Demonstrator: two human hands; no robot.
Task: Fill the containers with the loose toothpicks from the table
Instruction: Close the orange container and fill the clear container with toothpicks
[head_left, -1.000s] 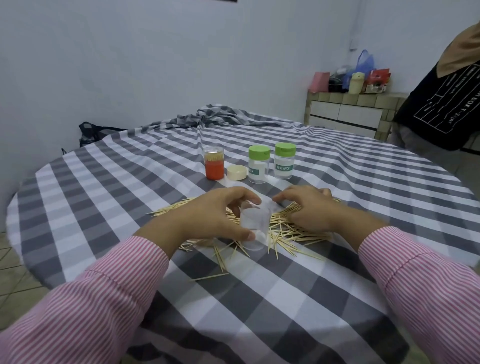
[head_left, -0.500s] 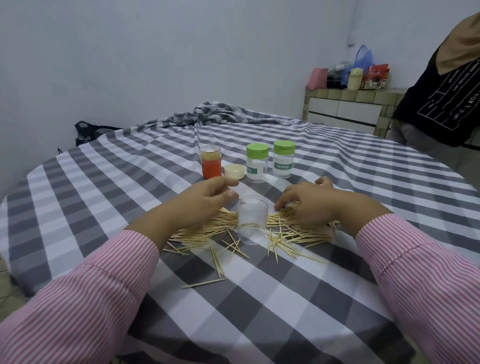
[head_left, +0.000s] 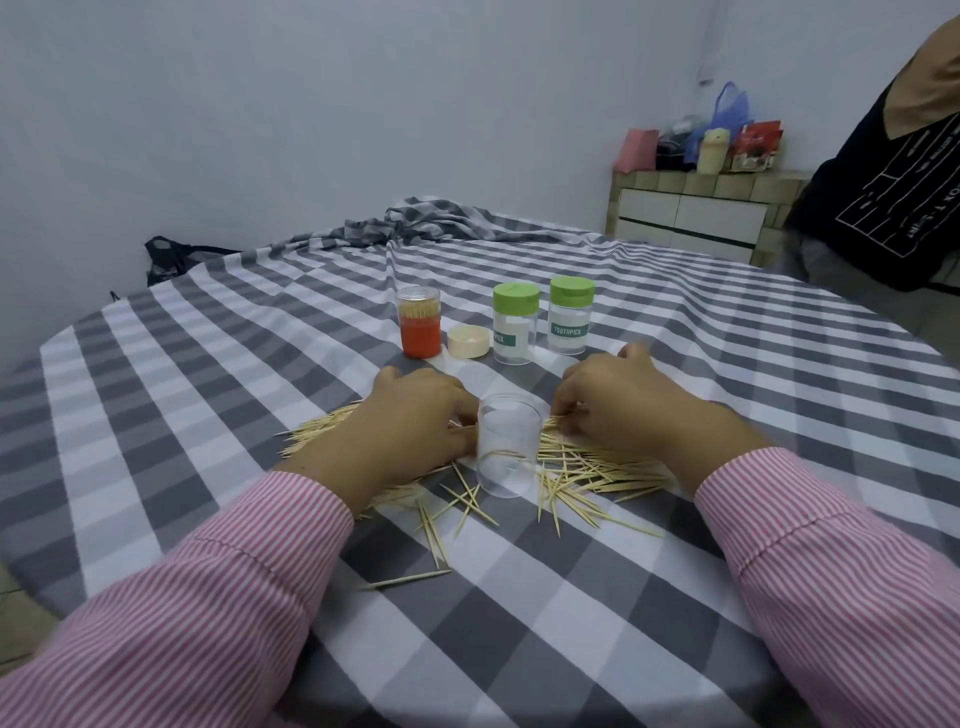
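A clear, lidless plastic cup stands upright amid the loose wooden toothpicks scattered over the grey-and-white checked tablecloth. The left hand rests just left of it, fingers curled down into the pile; whether it pinches any sticks I cannot tell. The right hand pinches at toothpicks just right of the cup. To do this well, gather a parallel bundle and drop it in end-first without tipping the cup. Farther off stand 1 full orange-based jar and 2 green-lidded jars.
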